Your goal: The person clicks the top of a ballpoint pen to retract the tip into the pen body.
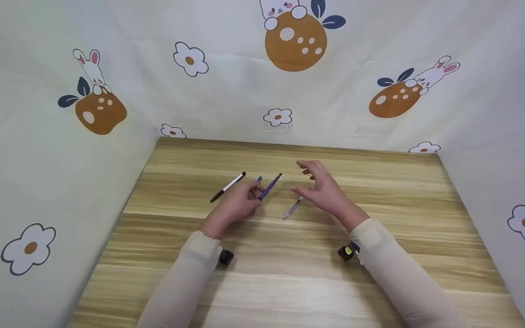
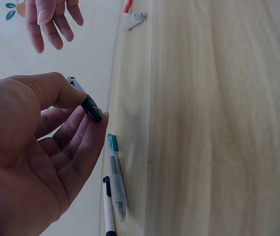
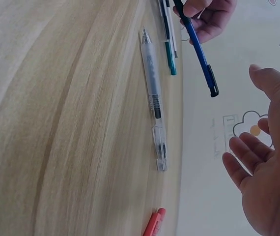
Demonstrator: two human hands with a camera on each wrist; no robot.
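Between the thumb and fingertips of the left hand [image 1: 240,201], a blue pen [image 1: 270,187] is pinched, raised above the wooden table [image 1: 290,282], its black end slanting away to the right. Right of this grip, the right hand [image 1: 327,193] hangs over the table, its thumb and fingers apart and loosely bent. Below the right hand, on the side toward the grip, lies a clear pen [image 3: 153,88]; its see-through barrel holds a slim pale tube with a dark part toward the clip end. Just beyond the left fingers lies a teal-ended pen [image 2: 117,184], a darker length showing in its pale barrel. Left of the grip is a white pen [image 1: 231,184] with black ends. Farther right than the clear pen lies a red pen [image 3: 152,225], cut off by the right wrist view's edge.
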